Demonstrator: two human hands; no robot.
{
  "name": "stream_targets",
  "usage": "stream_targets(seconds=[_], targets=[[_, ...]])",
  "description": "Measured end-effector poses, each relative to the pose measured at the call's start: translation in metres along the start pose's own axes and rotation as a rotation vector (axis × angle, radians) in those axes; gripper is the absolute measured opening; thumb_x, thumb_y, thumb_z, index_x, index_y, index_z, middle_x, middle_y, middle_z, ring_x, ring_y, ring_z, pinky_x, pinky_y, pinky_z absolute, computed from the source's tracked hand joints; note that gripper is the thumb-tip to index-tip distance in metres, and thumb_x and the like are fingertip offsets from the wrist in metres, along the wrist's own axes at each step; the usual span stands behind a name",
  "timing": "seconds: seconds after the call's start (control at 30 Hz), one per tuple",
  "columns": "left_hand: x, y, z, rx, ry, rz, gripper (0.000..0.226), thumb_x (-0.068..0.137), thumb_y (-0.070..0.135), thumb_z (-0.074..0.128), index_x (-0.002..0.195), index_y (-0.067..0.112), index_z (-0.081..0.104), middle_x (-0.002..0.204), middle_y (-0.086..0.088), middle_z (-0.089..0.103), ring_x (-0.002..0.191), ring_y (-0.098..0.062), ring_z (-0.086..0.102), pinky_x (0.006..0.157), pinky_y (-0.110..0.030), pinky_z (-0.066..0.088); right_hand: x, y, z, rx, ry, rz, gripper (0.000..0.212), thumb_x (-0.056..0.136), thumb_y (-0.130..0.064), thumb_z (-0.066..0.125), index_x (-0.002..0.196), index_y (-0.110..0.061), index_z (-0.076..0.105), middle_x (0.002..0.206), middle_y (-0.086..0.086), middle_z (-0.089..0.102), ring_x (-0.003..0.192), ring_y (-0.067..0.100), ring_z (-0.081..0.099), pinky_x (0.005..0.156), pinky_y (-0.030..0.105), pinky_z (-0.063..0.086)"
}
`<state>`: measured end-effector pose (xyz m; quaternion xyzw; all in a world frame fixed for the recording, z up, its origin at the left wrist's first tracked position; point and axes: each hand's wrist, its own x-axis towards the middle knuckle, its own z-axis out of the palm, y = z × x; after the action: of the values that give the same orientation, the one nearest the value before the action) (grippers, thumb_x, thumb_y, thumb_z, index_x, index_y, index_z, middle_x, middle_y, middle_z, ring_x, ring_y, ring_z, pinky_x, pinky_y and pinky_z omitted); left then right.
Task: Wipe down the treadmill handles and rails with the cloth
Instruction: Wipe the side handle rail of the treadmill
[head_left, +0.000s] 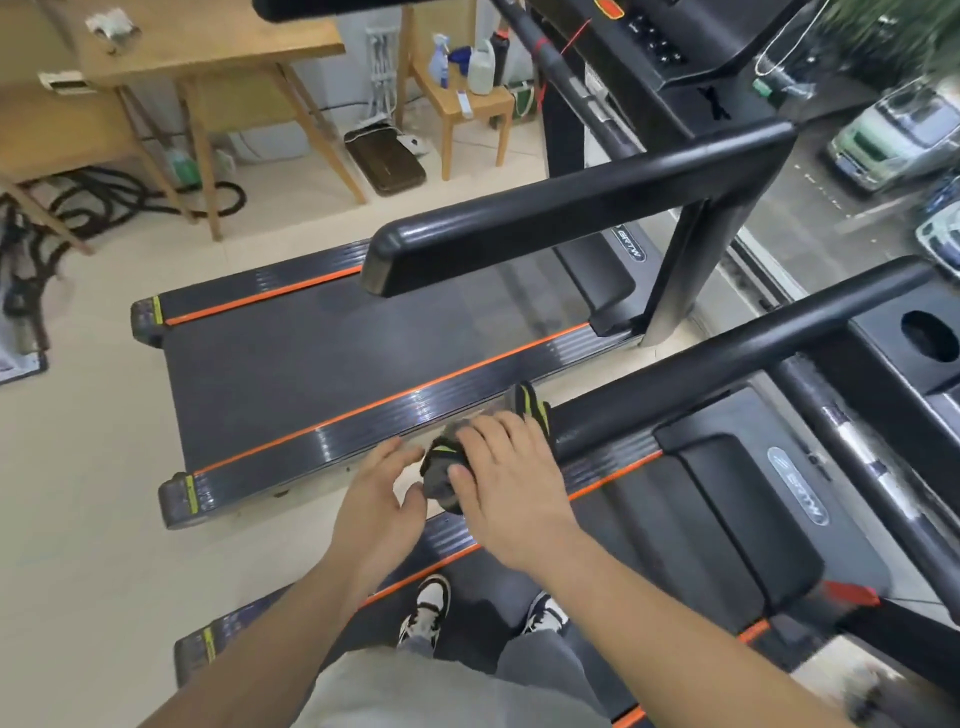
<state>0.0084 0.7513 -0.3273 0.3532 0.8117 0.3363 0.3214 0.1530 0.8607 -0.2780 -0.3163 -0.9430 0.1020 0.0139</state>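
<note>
From the head camera, the person stands on the near treadmill's belt and works at the free end of its left handrail. The cloth – dark, with yellow-green stripes – is bunched over that rail tip. The right hand grips it there, fingers curved over the top and thumb against the side. The left hand hangs just beside it with fingers loose and spread, holding nothing; whether its thumb touches the cloth I cannot tell. I judge the wipe to be partway at most. The cloth sits at one end of one rail, and nothing on the black surface shows which lengths are already clean. This treadmill's opposite rail is out of view, so it is likely left to do, along with the long rise toward the console. The neighbouring treadmill's handle stands well apart, with no cloth near it. As for containers, the console's cup holder is a dark hollow with nothing visible inside. On a wooden stool across the room stand a spray bottle, a white jug and a dark bottle – their fill levels are too small to read.
</note>
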Motion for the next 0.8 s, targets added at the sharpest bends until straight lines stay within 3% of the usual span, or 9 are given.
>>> stream_targets(seconds=[0.1,0.17,0.23,0.3,0.4,0.5,0.6,0.7,0.8], targets=[[0.001,-0.008,-0.002,-0.014,0.000,-0.025,0.049,0.093,0.007,0.058,0.135,0.032,0.064,0.155,0.011,0.045,0.145,-0.009,0.038,0.119,-0.041,0.037,-0.008,0.014,0.002,0.020,0.066,-0.108,0.044,0.103,-0.044,0.043,0.132,-0.014,0.060,0.135,0.006,0.055,0.131,0.032,0.046,0.116,0.050,0.034],[0.005,-0.004,0.000,-0.017,0.011,-0.024,0.049,0.092,0.003,0.057,0.134,0.027,0.065,0.155,0.007,0.046,0.145,-0.012,0.040,0.117,-0.041,0.038,0.000,0.056,-0.002,0.001,0.150,-0.069,0.039,0.105,-0.039,0.047,0.129,-0.013,0.063,0.128,0.008,0.059,0.124,0.033,0.053,0.113,0.047,0.038],[0.008,0.005,0.007,-0.034,0.006,0.009,0.045,0.092,0.002,0.058,0.131,0.023,0.067,0.153,0.004,0.049,0.144,-0.014,0.042,0.116,-0.031,0.037,0.007,0.102,-0.012,-0.049,0.212,0.077,0.037,0.106,-0.037,0.046,0.124,-0.010,0.065,0.122,0.010,0.060,0.118,0.035,0.055,0.110,0.045,0.039],[0.006,0.016,0.016,-0.045,-0.026,0.050,0.044,0.092,0.001,0.058,0.131,0.021,0.068,0.153,0.002,0.049,0.142,-0.014,0.044,0.111,-0.011,0.027,0.006,0.127,-0.016,-0.099,0.248,0.215,0.039,0.106,-0.035,0.042,0.120,-0.006,0.065,0.121,0.014,0.059,0.117,0.040,0.054,0.110,0.048,0.039],[0.007,0.026,0.018,-0.076,-0.042,0.073,0.046,0.093,-0.001,0.055,0.133,0.018,0.067,0.154,0.003,0.047,0.139,-0.010,0.045,0.101,0.005,0.019,0.003,0.095,-0.003,-0.112,0.338,0.326,0.036,0.104,-0.027,0.043,0.118,0.000,0.063,0.126,0.025,0.055,0.120,0.049,0.050,0.109,0.059,0.036],[0.010,0.026,0.010,-0.135,0.020,0.047,0.050,0.091,-0.006,0.048,0.132,0.016,0.067,0.149,0.005,0.051,0.138,-0.005,0.043,0.109,-0.005,0.026,-0.011,0.016,0.024,-0.038,0.317,0.327,0.039,0.101,-0.030,0.049,0.127,-0.004,0.062,0.140,0.026,0.050,0.135,0.049,0.041,0.115,0.065,0.028],[0.016,0.024,-0.002,-0.151,0.069,0.001,0.060,0.081,-0.011,0.044,0.129,0.019,0.065,0.136,0.014,0.052,0.131,-0.002,0.045,0.106,-0.007,0.029,-0.025,-0.019,0.039,-0.025,0.194,0.123,0.042,0.101,-0.036,0.050,0.135,-0.012,0.059,0.149,0.020,0.047,0.144,0.043,0.036,0.120,0.061,0.025],[0.017,0.026,-0.006,-0.163,0.059,-0.038,0.068,0.081,-0.016,0.042,0.125,0.033,0.060,0.141,0.012,0.052,0.136,-0.005,0.044,0.111,-0.018,0.029,-0.023,0.021,0.026,-0.046,0.188,0.031,0.042,0.102,-0.037,0.048,0.137,-0.015,0.057,0.147,0.017,0.048,0.143,0.039,0.040,0.121,0.056,0.027],[0.017,0.034,0.000,-0.110,0.009,0.011,0.065,0.084,-0.013,0.043,0.130,0.027,0.062,0.149,0.008,0.050,0.141,-0.009,0.042,0.116,-0.025,0.032,-0.016,0.081,0.009,-0.026,0.307,0.281,0.043,0.103,-0.033,0.043,0.131,-0.005,0.059,0.139,0.021,0.049,0.136,0.043,0.044,0.120,0.057,0.027]])
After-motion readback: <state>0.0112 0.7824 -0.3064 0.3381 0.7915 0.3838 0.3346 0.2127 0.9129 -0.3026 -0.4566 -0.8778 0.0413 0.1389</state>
